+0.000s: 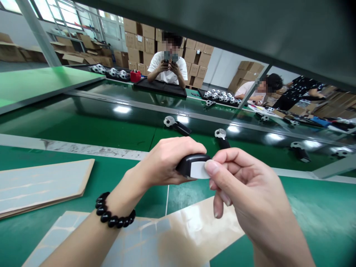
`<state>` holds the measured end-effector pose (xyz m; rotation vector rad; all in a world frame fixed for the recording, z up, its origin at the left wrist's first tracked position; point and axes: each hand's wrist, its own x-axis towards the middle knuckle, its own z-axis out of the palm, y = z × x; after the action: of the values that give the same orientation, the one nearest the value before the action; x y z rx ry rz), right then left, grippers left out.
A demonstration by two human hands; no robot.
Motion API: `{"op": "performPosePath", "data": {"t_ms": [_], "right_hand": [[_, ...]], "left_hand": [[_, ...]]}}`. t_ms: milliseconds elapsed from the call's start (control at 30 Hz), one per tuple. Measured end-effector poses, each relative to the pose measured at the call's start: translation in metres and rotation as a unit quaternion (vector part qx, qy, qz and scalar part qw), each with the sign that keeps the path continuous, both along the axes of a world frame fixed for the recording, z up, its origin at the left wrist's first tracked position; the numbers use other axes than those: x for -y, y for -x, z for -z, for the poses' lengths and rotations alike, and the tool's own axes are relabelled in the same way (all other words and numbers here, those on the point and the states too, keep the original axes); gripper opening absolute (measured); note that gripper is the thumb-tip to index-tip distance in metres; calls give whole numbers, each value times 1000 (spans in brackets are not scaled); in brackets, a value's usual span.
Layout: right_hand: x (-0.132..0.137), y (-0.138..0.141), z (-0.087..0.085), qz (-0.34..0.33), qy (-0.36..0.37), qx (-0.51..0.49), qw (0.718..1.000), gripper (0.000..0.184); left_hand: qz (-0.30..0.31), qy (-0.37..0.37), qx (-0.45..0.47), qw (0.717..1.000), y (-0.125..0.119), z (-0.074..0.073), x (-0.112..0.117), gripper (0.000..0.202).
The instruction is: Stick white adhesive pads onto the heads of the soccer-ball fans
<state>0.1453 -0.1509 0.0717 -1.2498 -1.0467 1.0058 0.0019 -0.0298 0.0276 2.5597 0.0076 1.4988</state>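
"Right hand point(236, 178) pinching a white sticker's point(198, 170) three-o'clock end; left hand point(167, 157) wrapped round the black handle point(184, 167), mid-view. How far along?"

"Sticker seems partly on the handle's end, its pinched tip not yet down."

"Room?"

"Green bench point(319, 218) at four o'clock, paper sheets point(191, 226) at six; grey strip point(94, 147) edging the bench towards ten."

Pictured beyond the glossy green belt point(122, 126): a person in a white shirt point(169, 76) at a black tray point(160, 88), near a red container point(135, 76). To the rear, stacked cardboard boxes point(204, 59); at upper left, bright windows point(11, 5) above open cartons point(79, 58). At right, a stooped co-worker in a pale top point(246, 89), beside a person in dark patterned clothing point(296, 92). Overhead, a broad dark panel point(222, 33).
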Motion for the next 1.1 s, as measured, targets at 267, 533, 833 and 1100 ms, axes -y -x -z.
{"op": "performPosePath", "data": {"t_ms": [267, 533, 833, 1100], "right_hand": [[0, -1, 0, 7, -3, 16, 1000, 17], [6, 10, -7, 46, 7, 41, 998, 17], [2, 10, 2, 133, -71, 184, 971, 27], [-7, 11, 10, -33, -74, 143, 986, 16]], "left_hand": [[-3, -4, -4, 1000, 0, -1, 1, 16], [-1, -4, 0, 1000, 2, -1, 1, 16], [66, 108, 69, 990, 3, 15, -1, 64], [74, 104, 61, 990, 3, 20, -5, 74]]}}
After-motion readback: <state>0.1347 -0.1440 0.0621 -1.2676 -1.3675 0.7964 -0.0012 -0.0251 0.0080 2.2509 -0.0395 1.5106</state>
